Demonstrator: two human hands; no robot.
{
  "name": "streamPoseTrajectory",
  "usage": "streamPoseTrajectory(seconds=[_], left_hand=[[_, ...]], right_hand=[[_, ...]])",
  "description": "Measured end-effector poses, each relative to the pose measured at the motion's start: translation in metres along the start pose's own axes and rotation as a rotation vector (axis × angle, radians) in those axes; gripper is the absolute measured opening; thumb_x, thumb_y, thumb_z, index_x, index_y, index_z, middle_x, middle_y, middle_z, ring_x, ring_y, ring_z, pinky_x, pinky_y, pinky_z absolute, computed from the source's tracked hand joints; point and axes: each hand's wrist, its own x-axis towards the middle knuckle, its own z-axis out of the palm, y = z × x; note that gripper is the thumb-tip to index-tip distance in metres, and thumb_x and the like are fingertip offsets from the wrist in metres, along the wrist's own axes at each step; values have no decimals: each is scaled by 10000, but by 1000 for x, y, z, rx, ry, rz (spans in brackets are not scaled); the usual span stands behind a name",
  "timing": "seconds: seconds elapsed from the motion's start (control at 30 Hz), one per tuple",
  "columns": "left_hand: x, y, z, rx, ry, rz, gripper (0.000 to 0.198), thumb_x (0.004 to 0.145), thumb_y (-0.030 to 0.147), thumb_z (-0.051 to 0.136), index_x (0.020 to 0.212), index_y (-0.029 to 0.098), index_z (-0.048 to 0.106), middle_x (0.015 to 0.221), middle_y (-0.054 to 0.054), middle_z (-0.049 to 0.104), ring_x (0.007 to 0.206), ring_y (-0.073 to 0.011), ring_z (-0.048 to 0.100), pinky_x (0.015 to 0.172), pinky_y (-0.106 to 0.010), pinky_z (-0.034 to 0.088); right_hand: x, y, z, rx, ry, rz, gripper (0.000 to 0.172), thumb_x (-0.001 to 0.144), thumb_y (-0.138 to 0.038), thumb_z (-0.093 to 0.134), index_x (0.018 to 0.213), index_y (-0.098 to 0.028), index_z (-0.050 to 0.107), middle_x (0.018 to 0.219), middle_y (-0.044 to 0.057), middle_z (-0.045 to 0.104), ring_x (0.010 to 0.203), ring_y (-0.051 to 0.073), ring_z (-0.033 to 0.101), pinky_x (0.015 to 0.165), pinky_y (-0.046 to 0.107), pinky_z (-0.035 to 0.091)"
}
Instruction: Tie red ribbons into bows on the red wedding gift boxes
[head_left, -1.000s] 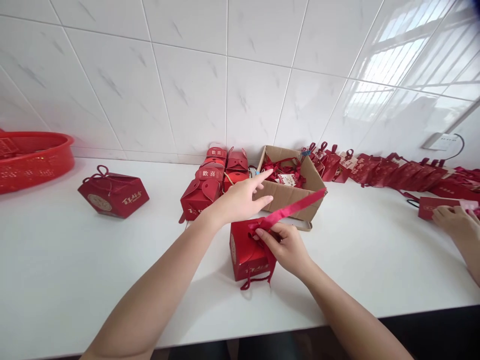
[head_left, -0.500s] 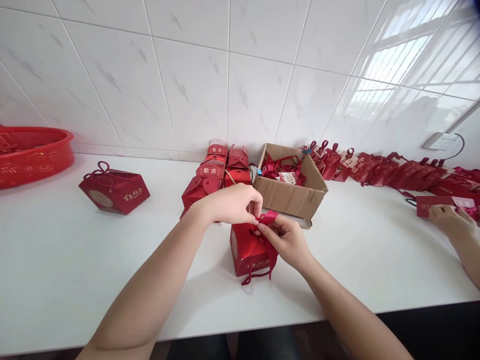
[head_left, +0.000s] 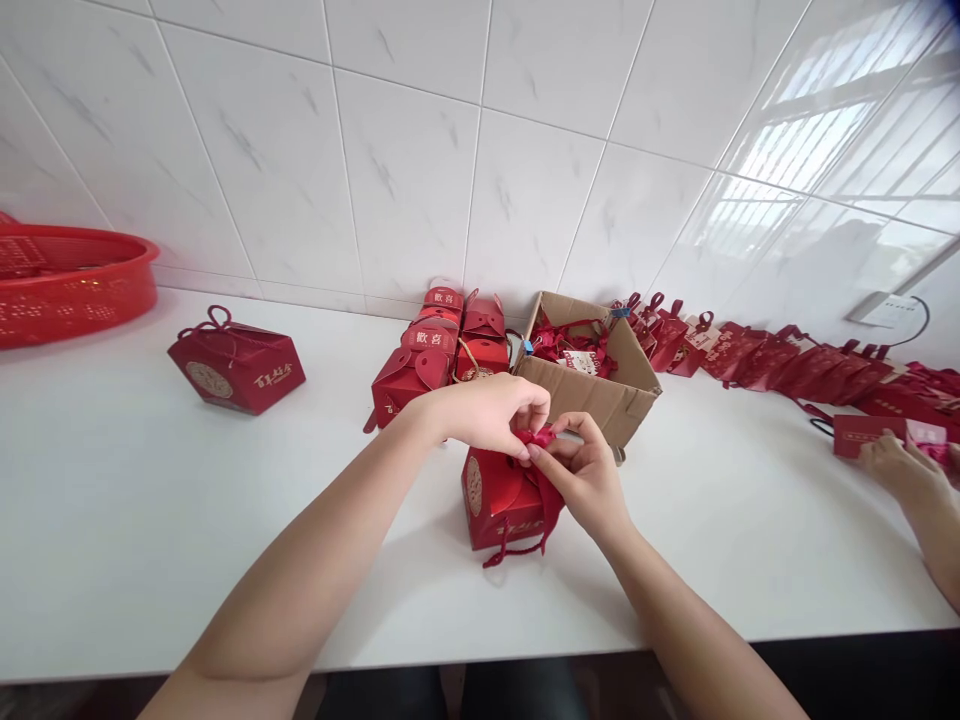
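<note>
A small red gift box (head_left: 499, 500) with gold print stands on the white table in front of me. Over its top, a red ribbon (head_left: 551, 500) is bunched, and one tail drapes down the box's right side. My left hand (head_left: 499, 415) pinches the ribbon from the left and above. From the right, my right hand (head_left: 581, 465) holds the same ribbon between thumb and fingers, its fingertips close to the left ones. A dark red twisted cord (head_left: 510, 553) dangles at the box's front. The fingers partly hide the ribbon's loops.
A finished-looking red box with a cord bow (head_left: 240, 370) sits left, near a red plastic basket (head_left: 82, 290). Behind my hands are several red boxes (head_left: 412, 380) and a cardboard box (head_left: 592, 395) of ribbons. Red bags (head_left: 757, 355) line the wall; another person's hand (head_left: 907, 470) works at right.
My fingers have drawn closer together over the box, and the ribbon loop that stuck up is now gathered between them. The view has shifted slightly.
</note>
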Motion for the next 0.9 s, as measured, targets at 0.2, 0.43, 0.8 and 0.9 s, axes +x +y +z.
streamPoseTrajectory(seconds=[0.2, 0.43, 0.8, 0.9], left_hand=[[0, -2, 0, -3, 7, -28, 151, 697, 164, 619, 797, 205, 513, 820, 9, 618, 718, -138, 559, 567, -240, 401], [0, -2, 1, 21, 68, -3, 161, 685, 150, 627, 788, 202, 515, 817, 5, 589, 676, -127, 524, 528, -235, 381], [4, -7, 8, 77, 137, -65, 129, 730, 182, 570, 825, 231, 496, 876, -6, 581, 628, -133, 497, 485, -244, 339], [5, -8, 9, 81, 152, -67, 128, 747, 194, 555, 849, 238, 490, 889, -13, 581, 627, -137, 500, 496, -250, 337]], right_hand=[[-1, -1, -3, -91, -32, 11, 235, 808, -394, 675, 901, -206, 569, 767, 39, 719, 759, 161, 674, 678, 257, 517], [-1, 3, -7, -434, 96, -50, 238, 707, -363, 745, 882, -203, 723, 575, -15, 591, 454, 74, 380, 430, 228, 336], [3, 18, -8, -727, 283, -455, 162, 817, -301, 648, 917, -251, 764, 982, 77, 552, 625, 113, 466, 548, 299, 465], [6, 19, -11, -778, 305, -473, 151, 818, -318, 648, 893, -260, 765, 1014, 83, 552, 728, 152, 503, 668, 353, 499]])
